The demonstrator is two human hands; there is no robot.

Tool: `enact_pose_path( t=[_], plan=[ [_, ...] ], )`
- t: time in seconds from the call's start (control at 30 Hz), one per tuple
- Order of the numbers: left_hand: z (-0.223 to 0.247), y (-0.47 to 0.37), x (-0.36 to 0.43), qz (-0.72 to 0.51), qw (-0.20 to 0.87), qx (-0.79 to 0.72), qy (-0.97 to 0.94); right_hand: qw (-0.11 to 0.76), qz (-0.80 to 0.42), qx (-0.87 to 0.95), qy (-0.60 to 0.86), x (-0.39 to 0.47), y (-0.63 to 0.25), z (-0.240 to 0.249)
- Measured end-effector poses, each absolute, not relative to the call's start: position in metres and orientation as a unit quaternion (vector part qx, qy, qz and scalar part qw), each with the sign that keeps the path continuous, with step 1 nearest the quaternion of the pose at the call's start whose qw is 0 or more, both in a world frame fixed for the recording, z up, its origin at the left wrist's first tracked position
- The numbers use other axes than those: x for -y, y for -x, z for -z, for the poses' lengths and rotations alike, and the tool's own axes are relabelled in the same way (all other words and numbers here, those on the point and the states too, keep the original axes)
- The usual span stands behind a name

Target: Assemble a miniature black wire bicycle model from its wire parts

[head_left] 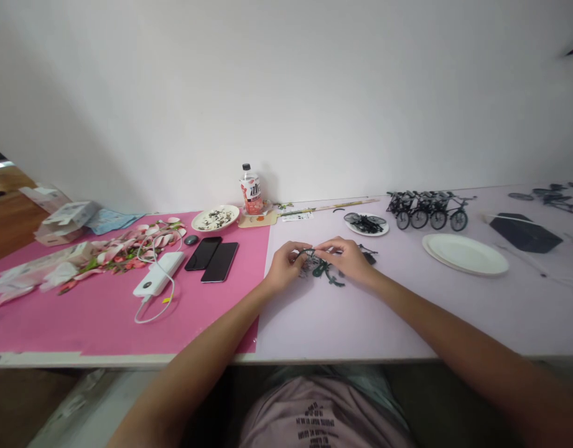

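My left hand point(285, 266) and my right hand point(349, 257) meet over the pale table, both pinching a small dark green model bicycle point(321, 267) made of thin parts. The model rests low against the table surface between my fingers. A few loose dark pieces point(368, 253) lie just behind my right hand.
Finished toy bicycles point(427, 210) stand in a row at the back right, near a plate of dark parts point(366, 224) and empty white plates point(464, 254). On the pink mat point(104, 311) lie two phones point(212, 258), a power bank point(159, 273), a bowl point(215, 218) and a bottle point(251, 190).
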State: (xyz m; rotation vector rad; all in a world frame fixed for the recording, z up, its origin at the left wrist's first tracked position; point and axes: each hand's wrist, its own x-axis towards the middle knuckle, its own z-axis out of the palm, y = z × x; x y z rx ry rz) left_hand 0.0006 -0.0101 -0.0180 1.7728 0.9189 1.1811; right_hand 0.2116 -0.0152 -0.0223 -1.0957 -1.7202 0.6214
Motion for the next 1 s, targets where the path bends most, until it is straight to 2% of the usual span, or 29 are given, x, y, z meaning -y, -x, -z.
enact_pose_path(
  t=[0.43, 0.73, 1.0],
  plan=[
    [0.02, 0.0, 0.008, -0.473, 0.371, -0.375, -0.705, 0.465, -0.269, 0.713, 0.451, 0.018, -0.209, 0.019],
    [0.013, -0.001, 0.01, -0.503, 0.396, -0.393, -0.66, 0.448, -0.293, 0.721, 0.44, 0.017, -0.208, 0.025],
    [0.01, -0.002, 0.015, -0.454, 0.459, -0.387, -0.659, 0.493, -0.289, 0.699, 0.43, 0.019, -0.207, 0.02]
  ],
)
